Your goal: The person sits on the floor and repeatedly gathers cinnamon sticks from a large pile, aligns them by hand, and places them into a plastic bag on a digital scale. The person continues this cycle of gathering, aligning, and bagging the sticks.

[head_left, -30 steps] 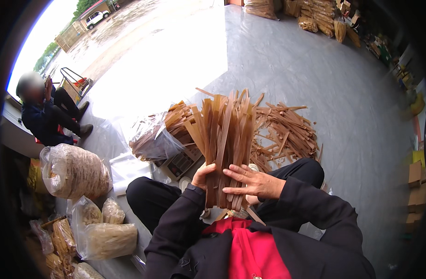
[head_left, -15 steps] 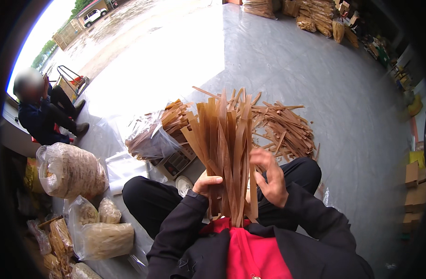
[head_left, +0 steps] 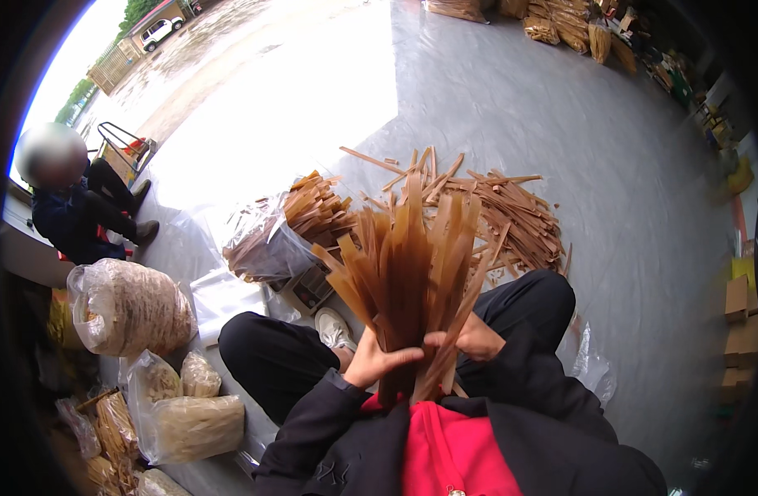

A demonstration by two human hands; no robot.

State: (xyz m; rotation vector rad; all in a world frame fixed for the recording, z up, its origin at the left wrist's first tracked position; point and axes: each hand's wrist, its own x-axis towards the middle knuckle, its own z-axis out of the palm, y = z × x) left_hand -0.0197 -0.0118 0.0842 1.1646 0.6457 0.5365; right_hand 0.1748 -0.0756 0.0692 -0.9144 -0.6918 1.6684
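Observation:
A thick bundle of long, flat, brown dried strips [head_left: 400, 285] stands upright in front of my chest, fanned out at its top. Wrapped round the lower left of it is my left hand [head_left: 372, 360], closed, with the thumb across the front. My right hand [head_left: 471, 337] is closed round the right side, thumb over the strips and fingers mostly hidden behind. Loose strips of the same kind lie in a pile [head_left: 519, 219] on the floor beyond. A clear plastic bag [head_left: 267, 244] full of strips lies left of the pile, on a scale [head_left: 307, 289].
Flat plastic bags [head_left: 222, 302] lie by my left knee. Farther left are a big bagged roll [head_left: 131, 306] and several bags of pale dried goods [head_left: 193, 426]. A person [head_left: 85, 198] sits at the far left near a hand cart [head_left: 129, 149]. Cardboard boxes [head_left: 736, 331] line the right side.
My right hand, raised with fingers apart beside the bundle before, has come in and closed on its right side. The strips are gathered tighter at the bottom and spread wider at the top.

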